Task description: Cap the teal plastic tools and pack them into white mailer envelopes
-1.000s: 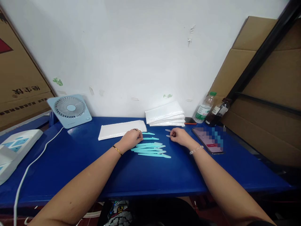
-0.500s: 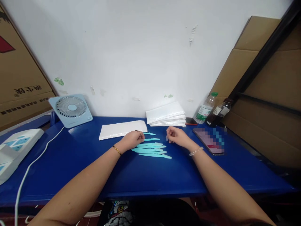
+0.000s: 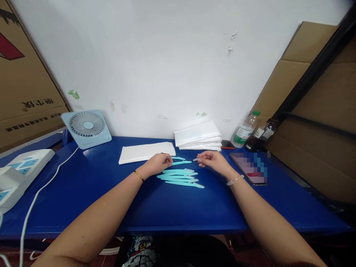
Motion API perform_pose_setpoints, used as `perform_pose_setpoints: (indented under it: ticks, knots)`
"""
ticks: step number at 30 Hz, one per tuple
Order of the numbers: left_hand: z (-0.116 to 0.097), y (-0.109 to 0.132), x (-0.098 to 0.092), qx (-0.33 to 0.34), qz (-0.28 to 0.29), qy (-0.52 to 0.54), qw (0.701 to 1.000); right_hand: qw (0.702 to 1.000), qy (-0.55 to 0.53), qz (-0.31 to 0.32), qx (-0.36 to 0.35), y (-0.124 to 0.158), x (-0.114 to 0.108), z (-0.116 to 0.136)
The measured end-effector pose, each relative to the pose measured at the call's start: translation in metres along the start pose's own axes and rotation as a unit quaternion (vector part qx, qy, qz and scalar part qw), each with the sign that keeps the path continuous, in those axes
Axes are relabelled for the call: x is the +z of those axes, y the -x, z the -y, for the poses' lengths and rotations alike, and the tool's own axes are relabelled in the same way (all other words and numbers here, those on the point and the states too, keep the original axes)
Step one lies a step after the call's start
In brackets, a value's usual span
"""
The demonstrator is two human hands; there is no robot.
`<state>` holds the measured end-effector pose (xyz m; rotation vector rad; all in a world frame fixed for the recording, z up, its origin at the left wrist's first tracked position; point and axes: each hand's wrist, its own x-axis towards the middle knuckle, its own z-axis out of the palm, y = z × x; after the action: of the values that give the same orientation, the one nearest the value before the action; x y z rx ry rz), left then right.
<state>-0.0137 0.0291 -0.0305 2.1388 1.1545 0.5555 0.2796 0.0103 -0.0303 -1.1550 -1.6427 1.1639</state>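
Observation:
My left hand (image 3: 158, 164) is closed, pinching the handle of a turquoise eyebrow razor (image 3: 183, 162) that points to the right. Facing its tip, my right hand (image 3: 213, 160) holds a small clear blade cap (image 3: 195, 159) between thumb and fingers, with a small gap between cap and razor. Just beyond the held razor lies another turquoise razor (image 3: 180, 158), partly hidden by my left fingers. Nearer to me, several more eyebrow razors (image 3: 178, 177) lie in a loose row on the blue table (image 3: 183, 209).
Behind my left hand lies a white bubble mailer (image 3: 146, 151), with a stack of mailers (image 3: 198, 135) against the wall. To the left stand a small fan (image 3: 88, 126) and a power strip (image 3: 33, 167). Two bottles (image 3: 245, 131) and a phone (image 3: 247, 168) are on the right.
My right hand has brought the clear cap out past its fingertips, towards the razor in my left hand. The view has shifted slightly; the razors on the table lie as before.

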Motion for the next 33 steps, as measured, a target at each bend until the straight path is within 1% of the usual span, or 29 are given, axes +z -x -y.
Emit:
perform_pose_setpoints:
  ticks: [3,6,14,18,20,21,22,23,24,26,27,28,30,33]
  knots:
    - [0.0,0.0,0.0,-0.002,0.0,0.013,1.0,0.997,-0.062,-0.014,0.033,0.001,0.003,0.001]
    - [-0.002,0.0,0.0,-0.002,0.002,0.014,1.0,0.995,-0.093,-0.007,0.042,0.001,0.008,0.002]
    - [-0.009,0.001,-0.001,0.005,0.013,0.033,0.999,0.995,-0.088,0.015,0.033,0.003,0.025,0.008]
    - [-0.014,0.002,0.001,0.006,0.038,0.048,0.998,0.996,-0.067,0.049,0.029,0.006,0.031,0.012]
    - [-0.015,0.002,0.003,0.011,0.054,0.04,0.998,0.997,-0.026,0.071,0.021,0.006,0.028,0.011]
    - [-0.015,0.003,0.003,0.013,0.05,0.029,0.998,0.998,0.006,0.068,0.01,0.005,0.024,0.01]
    - [-0.015,0.002,0.004,0.02,0.034,0.008,0.999,0.998,0.05,0.049,-0.007,0.003,0.018,0.008]
    - [-0.014,0.002,0.004,0.03,0.007,-0.023,0.999,0.994,0.102,0.014,-0.028,0.001,0.01,0.005]
    - [-0.013,0.002,0.003,0.041,-0.024,-0.064,0.997,0.985,0.159,-0.037,-0.051,-0.001,0.001,0.002]
    - [-0.01,0.0,0.002,0.056,-0.074,-0.156,0.983,0.948,0.274,-0.134,-0.087,-0.005,-0.016,-0.007]
    - [-0.009,-0.001,0.001,0.057,-0.081,-0.196,0.976,0.93,0.319,-0.156,-0.095,-0.008,-0.023,-0.011]
    - [-0.007,-0.002,0.001,0.053,-0.081,-0.227,0.969,0.916,0.356,-0.158,-0.099,-0.01,-0.027,-0.015]
    - [-0.005,-0.004,0.001,0.043,-0.072,-0.264,0.961,0.896,0.412,-0.13,-0.097,-0.014,-0.029,-0.02]
    - [-0.005,-0.006,0.002,0.033,-0.06,-0.28,0.958,0.865,0.486,-0.081,-0.089,-0.017,-0.017,-0.019]
